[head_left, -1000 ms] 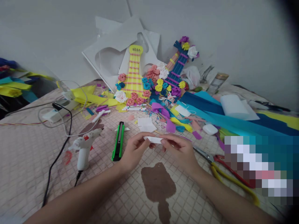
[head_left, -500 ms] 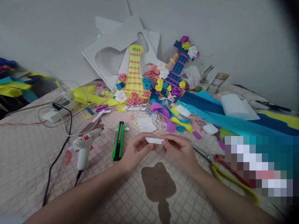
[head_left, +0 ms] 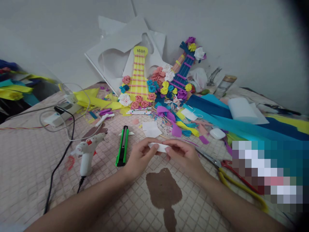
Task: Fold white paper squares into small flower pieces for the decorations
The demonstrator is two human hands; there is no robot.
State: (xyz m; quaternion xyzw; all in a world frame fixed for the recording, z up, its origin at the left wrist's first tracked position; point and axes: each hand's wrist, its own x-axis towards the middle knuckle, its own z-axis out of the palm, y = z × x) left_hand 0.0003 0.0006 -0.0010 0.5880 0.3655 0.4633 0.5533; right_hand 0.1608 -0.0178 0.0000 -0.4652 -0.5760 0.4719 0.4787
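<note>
A small folded strip of white paper (head_left: 160,147) is held level above the table between my two hands. My left hand (head_left: 142,157) pinches its left end, thumb on the near face and fingers behind. On the other end, my right hand (head_left: 184,156) pinches it the same way. Just left of my left hand lies a green and black box cutter (head_left: 123,146). Beyond my hands is a larger piece of white paper (head_left: 151,129). Scissors (head_left: 216,162) with red and yellow handles lie to the right of my right hand.
A white hot glue gun (head_left: 87,156) stands at the left, its black cord running to a power strip (head_left: 59,116). Decorated paper guitars, one yellow (head_left: 138,74) and one blue (head_left: 183,74), lean at the back. Crepe paper (head_left: 217,119) and colourful scraps cover the back right.
The white paper strip has tilted slightly, its right end lower, and my left thumb has moved up onto its face. My hands otherwise stay in place.
</note>
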